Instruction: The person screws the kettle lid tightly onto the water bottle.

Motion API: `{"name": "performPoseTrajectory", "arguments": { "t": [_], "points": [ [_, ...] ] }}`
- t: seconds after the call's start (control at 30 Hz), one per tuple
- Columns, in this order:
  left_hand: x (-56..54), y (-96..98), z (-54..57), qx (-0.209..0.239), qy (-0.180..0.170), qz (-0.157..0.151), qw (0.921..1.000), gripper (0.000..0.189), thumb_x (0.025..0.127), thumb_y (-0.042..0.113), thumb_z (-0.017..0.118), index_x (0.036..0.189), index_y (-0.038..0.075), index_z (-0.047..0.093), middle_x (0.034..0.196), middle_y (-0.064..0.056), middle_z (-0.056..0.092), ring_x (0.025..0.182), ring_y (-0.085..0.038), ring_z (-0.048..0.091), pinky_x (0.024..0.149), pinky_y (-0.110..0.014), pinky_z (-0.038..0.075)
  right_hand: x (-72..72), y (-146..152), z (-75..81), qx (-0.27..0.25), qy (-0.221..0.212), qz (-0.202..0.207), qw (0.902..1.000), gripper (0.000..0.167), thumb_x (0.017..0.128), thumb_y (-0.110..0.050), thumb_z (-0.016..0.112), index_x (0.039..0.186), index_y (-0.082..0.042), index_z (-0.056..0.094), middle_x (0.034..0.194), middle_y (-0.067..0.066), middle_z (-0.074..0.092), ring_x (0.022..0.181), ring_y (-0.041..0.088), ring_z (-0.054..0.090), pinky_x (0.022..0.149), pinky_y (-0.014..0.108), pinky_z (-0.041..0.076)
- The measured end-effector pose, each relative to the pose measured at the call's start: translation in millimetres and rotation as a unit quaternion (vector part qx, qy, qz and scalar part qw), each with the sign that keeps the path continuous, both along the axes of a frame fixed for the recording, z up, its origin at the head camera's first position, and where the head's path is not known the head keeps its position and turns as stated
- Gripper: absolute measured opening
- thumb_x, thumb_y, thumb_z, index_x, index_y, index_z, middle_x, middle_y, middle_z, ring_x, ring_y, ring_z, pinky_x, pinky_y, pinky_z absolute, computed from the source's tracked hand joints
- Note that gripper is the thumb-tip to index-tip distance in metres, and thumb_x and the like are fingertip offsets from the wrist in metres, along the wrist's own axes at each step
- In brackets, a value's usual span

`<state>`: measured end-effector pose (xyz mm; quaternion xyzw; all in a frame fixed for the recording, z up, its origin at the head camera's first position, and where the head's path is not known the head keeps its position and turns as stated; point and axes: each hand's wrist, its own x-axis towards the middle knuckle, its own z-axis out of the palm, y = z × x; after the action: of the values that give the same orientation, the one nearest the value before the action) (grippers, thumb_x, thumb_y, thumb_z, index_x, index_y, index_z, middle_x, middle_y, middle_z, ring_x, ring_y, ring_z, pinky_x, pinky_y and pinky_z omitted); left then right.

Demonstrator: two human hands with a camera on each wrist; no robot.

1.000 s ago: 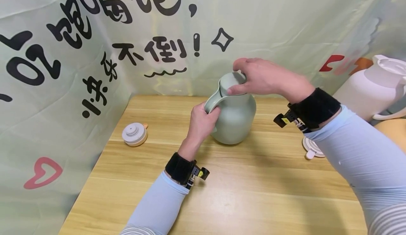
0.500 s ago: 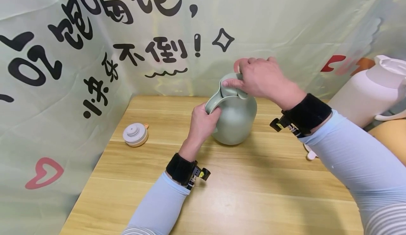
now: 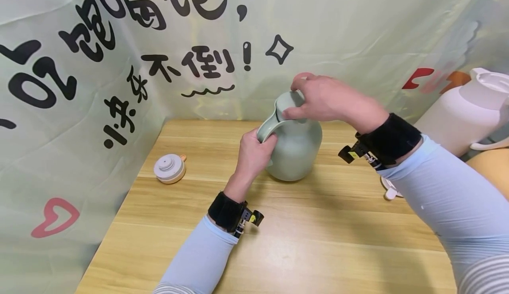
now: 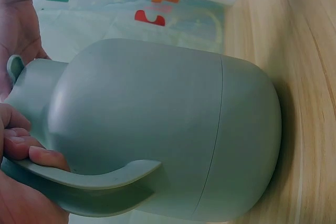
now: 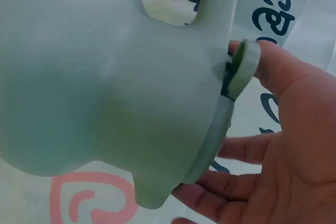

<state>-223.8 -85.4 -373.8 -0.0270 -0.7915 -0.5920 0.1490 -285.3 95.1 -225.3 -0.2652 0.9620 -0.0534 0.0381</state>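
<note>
A sage-green thermos jug (image 3: 296, 148) stands on the wooden table in the head view. My left hand (image 3: 254, 152) holds its handle, fingers wrapped round it; the left wrist view also shows the handle (image 4: 105, 182) in that grip. On top of the jug, my right hand (image 3: 330, 97) grips the round green lid (image 3: 289, 101) by its edge. In the right wrist view, the thumb is by a small loop (image 5: 245, 69) on the lid, and the other fingers are at the lid's far edge. The lid sits in the jug's mouth near the spout (image 5: 152, 190).
A round white lid with an orange ring (image 3: 169, 168) lies on the table (image 3: 278, 254) at left. To the right are a white jug (image 3: 457, 117), a yellow-orange rounded object (image 3: 491, 166) and a white lid (image 3: 391, 192), partly behind the right arm. Printed cloth hangs close behind.
Over the lid, my right hand turned with its thumb moving up and leftward, then swung back to nearly its earlier pose. My left hand and the jug have stayed in place.
</note>
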Motion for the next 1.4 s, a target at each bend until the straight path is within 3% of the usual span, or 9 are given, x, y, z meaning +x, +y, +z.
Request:
{"name": "performPoseTrajectory", "arguments": {
  "t": [0.2, 0.43, 0.53, 0.7, 0.83, 0.93, 1.07, 1.23, 1.4],
  "points": [
    [-0.8, 0.4, 0.0, 0.0, 0.003, -0.001, 1.0, 0.036, 0.089, 0.022, 0.065, 0.061, 0.017, 0.042, 0.058, 0.007, 0.03, 0.059, -0.015, 0.036, 0.057, -0.031, 0.031, 2.9, -7, -6.7, 0.025, 0.057, -0.037, 0.9974, 0.071, 0.089, -0.069, 0.055, 0.124, -0.007, 0.052, 0.119, 0.015, 0.058, 0.106, 0.034, 0.059, 0.095, 0.055, 0.044],
    [0.0, 0.5, 1.1, 0.0, -0.006, 0.0, 1.0, 0.037, 0.089, 0.023, 0.065, 0.061, 0.017, 0.041, 0.058, 0.007, 0.029, 0.058, -0.016, 0.036, 0.057, -0.031, 0.033, 4.3, -12, -11.0, 0.032, 0.068, -0.064, 0.9951, 0.085, 0.09, -0.075, 0.048, 0.134, -0.002, 0.051, 0.124, 0.025, 0.062, 0.115, 0.042, 0.058, 0.1, 0.061, 0.044],
    [0.3, 0.7, 0.7, -0.001, -0.005, 0.0, 1.0, 0.038, 0.089, 0.023, 0.065, 0.061, 0.017, 0.041, 0.058, 0.007, 0.03, 0.058, -0.015, 0.036, 0.056, -0.031, 0.032, 3.9, -7, -11.1, 0.005, 0.049, -0.038, 0.998, 0.083, 0.093, -0.074, 0.051, 0.135, -0.003, 0.053, 0.136, 0.023, 0.057, 0.122, 0.042, 0.055, 0.107, 0.058, 0.04],
    [0.6, 1.4, -0.5, 0.001, -0.006, -0.002, 1.0, 0.038, 0.089, 0.021, 0.066, 0.06, 0.016, 0.04, 0.056, 0.007, 0.031, 0.056, -0.015, 0.036, 0.055, -0.03, 0.032, -0.8, 9, -8.1, -0.051, -0.006, 0.057, 0.9971, 0.072, 0.097, -0.059, 0.061, 0.146, -0.006, 0.053, 0.15, 0.014, 0.048, 0.139, 0.036, 0.044, 0.114, 0.058, 0.026],
    [0.8, 1.8, -0.7, 0.002, -0.006, -0.004, 1.0, 0.039, 0.089, 0.021, 0.066, 0.06, 0.016, 0.04, 0.056, 0.006, 0.031, 0.055, -0.015, 0.035, 0.056, -0.03, 0.032, -5.4, 23, -1.0, -0.062, -0.06, 0.102, 0.991, 0.067, 0.098, -0.047, 0.067, 0.152, -0.011, 0.048, 0.148, 0.01, 0.054, 0.138, 0.032, 0.045, 0.117, 0.056, 0.031],
    [1.0, 1.8, -0.7, 0.005, -0.003, -0.003, 1.0, 0.039, 0.089, 0.021, 0.065, 0.06, 0.016, 0.04, 0.055, 0.006, 0.03, 0.055, -0.015, 0.035, 0.056, -0.03, 0.032, -8.8, 29, 3.0, -0.06, -0.092, 0.109, 0.988, 0.067, 0.098, -0.041, 0.07, 0.154, -0.014, 0.046, 0.147, 0.01, 0.056, 0.135, 0.032, 0.051, 0.115, 0.054, 0.039],
    [0.6, 2.0, -1.1, 0.006, -0.004, -0.004, 1.0, 0.039, 0.089, 0.02, 0.065, 0.06, 0.016, 0.04, 0.055, 0.006, 0.03, 0.056, -0.015, 0.035, 0.056, -0.03, 0.032, -12.7, 31, 2.5, -0.059, -0.101, 0.106, 0.9874, 0.071, 0.095, -0.044, 0.074, 0.155, -0.016, 0.045, 0.146, 0.012, 0.053, 0.132, 0.031, 0.054, 0.114, 0.053, 0.041],
    [0.8, 2.4, 0.0, -0.001, -0.004, -0.007, 1.0, 0.039, 0.089, 0.021, 0.064, 0.06, 0.016, 0.039, 0.055, 0.006, 0.03, 0.055, -0.015, 0.036, 0.055, -0.029, 0.032, -15.8, 31, -3.6, -0.079, -0.084, 0.101, 0.9882, 0.073, 0.091, -0.047, 0.078, 0.151, -0.016, 0.05, 0.15, 0.005, 0.044, 0.13, 0.031, 0.051, 0.113, 0.051, 0.04],
    [1.3, 2.5, 1.6, -0.002, -0.003, 0.003, 1.0, 0.038, 0.089, 0.02, 0.064, 0.059, 0.016, 0.041, 0.053, 0.005, 0.036, 0.053, -0.014, 0.039, 0.054, -0.029, 0.033, -17.7, 30, -11.3, -0.103, -0.051, 0.088, 0.9894, 0.075, 0.087, -0.053, 0.079, 0.146, -0.014, 0.056, 0.146, 0.005, 0.049, 0.125, 0.031, 0.052, 0.108, 0.05, 0.042]
  ]
}}
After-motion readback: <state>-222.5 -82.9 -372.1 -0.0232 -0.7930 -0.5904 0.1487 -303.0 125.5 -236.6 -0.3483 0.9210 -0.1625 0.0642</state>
